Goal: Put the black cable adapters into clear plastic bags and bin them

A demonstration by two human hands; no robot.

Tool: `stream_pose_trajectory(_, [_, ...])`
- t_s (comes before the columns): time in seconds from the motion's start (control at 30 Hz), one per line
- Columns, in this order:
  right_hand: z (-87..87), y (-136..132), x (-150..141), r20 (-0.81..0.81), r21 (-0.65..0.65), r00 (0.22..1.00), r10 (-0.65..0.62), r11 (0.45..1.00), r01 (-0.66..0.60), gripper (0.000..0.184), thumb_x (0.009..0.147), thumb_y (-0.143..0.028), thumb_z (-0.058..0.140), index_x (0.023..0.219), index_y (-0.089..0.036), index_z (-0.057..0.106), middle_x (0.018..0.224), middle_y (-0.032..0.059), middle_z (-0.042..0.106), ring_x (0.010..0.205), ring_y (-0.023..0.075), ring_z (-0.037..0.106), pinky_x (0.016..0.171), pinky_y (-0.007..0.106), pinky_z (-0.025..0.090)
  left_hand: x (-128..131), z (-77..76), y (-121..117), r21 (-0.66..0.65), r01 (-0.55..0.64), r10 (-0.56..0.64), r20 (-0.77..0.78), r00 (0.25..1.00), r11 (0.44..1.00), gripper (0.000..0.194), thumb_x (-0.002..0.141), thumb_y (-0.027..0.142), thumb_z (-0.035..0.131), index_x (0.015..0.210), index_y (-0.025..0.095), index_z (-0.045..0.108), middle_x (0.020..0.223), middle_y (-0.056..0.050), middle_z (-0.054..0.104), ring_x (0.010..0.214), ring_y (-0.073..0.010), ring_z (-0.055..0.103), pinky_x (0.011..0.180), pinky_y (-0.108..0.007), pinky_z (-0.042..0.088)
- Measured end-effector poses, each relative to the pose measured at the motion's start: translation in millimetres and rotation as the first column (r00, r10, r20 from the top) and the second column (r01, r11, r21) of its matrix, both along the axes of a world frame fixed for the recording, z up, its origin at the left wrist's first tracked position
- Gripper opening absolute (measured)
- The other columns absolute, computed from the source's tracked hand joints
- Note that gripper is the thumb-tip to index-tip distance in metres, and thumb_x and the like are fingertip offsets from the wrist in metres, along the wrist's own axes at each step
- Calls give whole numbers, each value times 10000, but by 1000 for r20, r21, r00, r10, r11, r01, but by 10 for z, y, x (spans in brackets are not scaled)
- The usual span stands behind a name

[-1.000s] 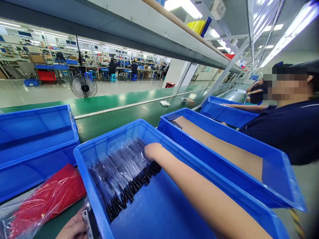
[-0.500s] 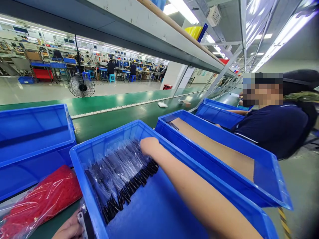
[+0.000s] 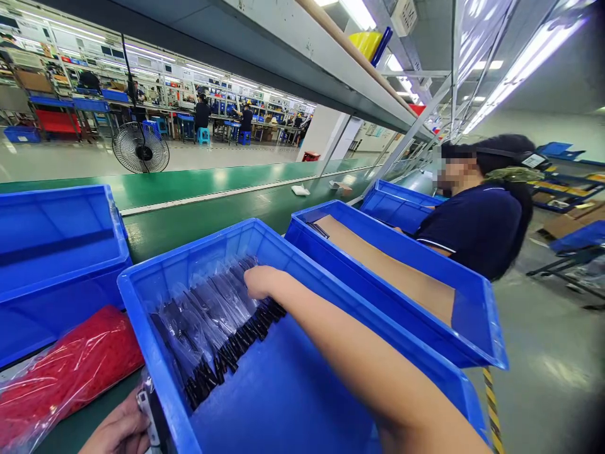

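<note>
My right hand (image 3: 259, 281) reaches into the blue bin (image 3: 331, 306), over the far right end of a row of bagged items. These clear plastic bags (image 3: 208, 309) hold dark, slender pieces whose black ends (image 3: 236, 347) point toward me. The fingers of that hand are hidden behind its back and wrist, so what they touch does not show. Low on the left, outside the bin's near wall, my left hand (image 3: 123, 424) is closed on a silver-and-black part (image 3: 150, 413). The lower end of this part is cut off by the frame.
A bag of red pieces (image 3: 75, 362) lies left of the bin, before stacked blue bins (image 3: 57, 246). Right of it, another blue bin (image 3: 472, 353) holds a cardboard sheet (image 3: 392, 271). A co-worker (image 3: 472, 221) sits beyond. A shelf (image 3: 302, 57) hangs overhead; a fan (image 3: 142, 148) stands behind the green bench (image 3: 212, 224).
The view has turned somewhat to the right, so the bins and the co-worker appear further left. My right hand stays over the row's far end; my left still grips the silver-and-black part.
</note>
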State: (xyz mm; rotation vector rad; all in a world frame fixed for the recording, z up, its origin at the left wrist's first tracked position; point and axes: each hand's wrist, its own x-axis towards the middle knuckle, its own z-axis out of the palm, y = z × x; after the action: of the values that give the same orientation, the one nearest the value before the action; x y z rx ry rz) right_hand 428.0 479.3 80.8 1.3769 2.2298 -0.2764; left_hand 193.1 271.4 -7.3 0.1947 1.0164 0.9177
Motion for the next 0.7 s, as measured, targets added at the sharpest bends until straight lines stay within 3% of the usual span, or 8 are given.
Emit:
stream_pose_trajectory(0.17, [589, -51, 145, -37, 178, 999, -6, 984, 13, 323, 732, -233, 516, 993, -75, 623, 984, 183, 632, 909, 275, 593, 706, 318, 462, 45, 103, -14, 40, -8, 7, 25, 1000, 999, 394, 644, 5, 583, 1011, 150, 592, 974, -52, 630, 920, -230, 581, 817, -334, 465])
stream_pose_trajectory(0.33, [1103, -622, 302, -112, 398, 988, 104, 916, -51, 254, 790, -279, 441, 911, -132, 610, 927, 128, 641, 865, 248, 591, 685, 310, 435, 73, 157, -130, 107, -59, 61, -9, 998, 992, 387, 654, 1, 567, 1015, 138, 572, 916, -58, 642, 839, -222, 610, 747, -333, 486])
stream_pose_trajectory(0.53, [1199, -1665, 343, -170, 454, 938, 302, 869, -197, 141, 807, -233, 445, 773, -169, 566, 783, 60, 608, 727, 174, 575, 634, 262, 398, 64, 319, -525, 316, -241, 273, -60, 960, 918, 410, 712, 130, 612, 1111, 157, 523, 1006, -74, 620, 860, -218, 601, 734, -317, 481])
stream_pose_trajectory(0.7, [1169, -2339, 201, -248, 616, 769, 589, 709, -344, 152, 816, -139, 415, 744, -164, 546, 736, 54, 559, 722, 162, 530, 661, 278, 390, 68, 647, -905, 397, -254, 305, -72, 949, 882, 427, 735, 226, 614, 1146, 194, 506, 1062, -55, 598, 921, -191, 567, 747, -260, 459])
